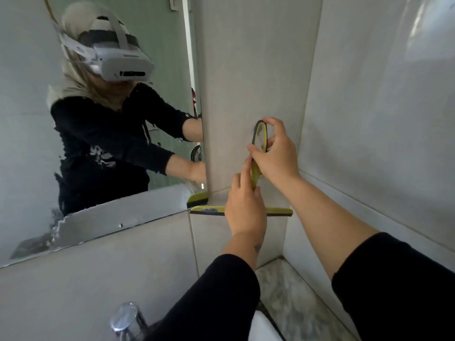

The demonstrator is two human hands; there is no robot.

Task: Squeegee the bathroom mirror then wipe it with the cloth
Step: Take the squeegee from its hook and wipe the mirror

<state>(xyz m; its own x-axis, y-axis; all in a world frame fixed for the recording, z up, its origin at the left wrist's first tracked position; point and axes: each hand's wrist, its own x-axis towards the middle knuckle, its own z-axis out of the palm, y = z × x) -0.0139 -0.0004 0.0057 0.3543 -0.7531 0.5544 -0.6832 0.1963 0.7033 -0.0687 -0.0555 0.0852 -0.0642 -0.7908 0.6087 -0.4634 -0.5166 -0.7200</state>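
A yellow-green squeegee (256,168) with a dark rubber blade (206,210) stands upright against the tiled wall, right of the mirror (103,119). My left hand (246,205) grips the lower part of its handle, just above the blade. My right hand (273,153) pinches the looped top of the handle against the wall. The blade lies level at the tile joint, and its left end is reflected in the mirror's lower right corner. No cloth is in view.
The mirror's bottom edge (98,227) is worn and chipped. A chrome tap (128,321) and the white basin rim (266,328) sit below. A side wall (369,119) closes in on the right, with a marble ledge (290,291) in the corner.
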